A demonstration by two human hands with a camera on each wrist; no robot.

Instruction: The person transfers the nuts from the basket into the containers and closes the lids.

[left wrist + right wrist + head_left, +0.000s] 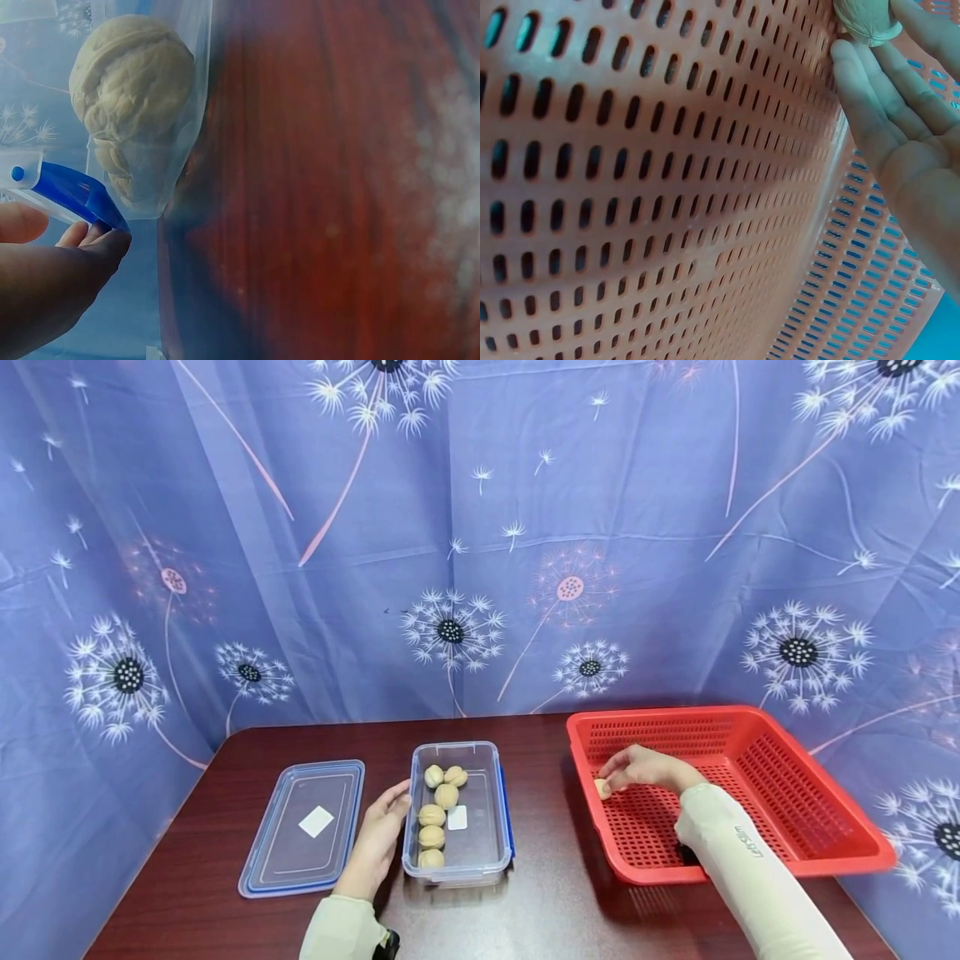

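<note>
At the right, my right hand (647,770) reaches into the red basket (832,802) and holds a walnut (602,788) at its left wall. The right wrist view shows this walnut (868,21) between thumb and fingers. My left hand (382,833) rests against the left side of a clear plastic container (486,852). Its fingers (111,246) touch a blue latch (71,193) sticking out from that side. Several walnuts (431,816) lie inside the container, mostly in a line down its left half.
A clear lid with a blue seal (288,860) lies flat left of the container. Under everything is a dark red wooden table (536,827). A blue curtain with dandelion prints (510,610) hangs behind it. Another blue latch (507,814) hangs on the container's right side.
</note>
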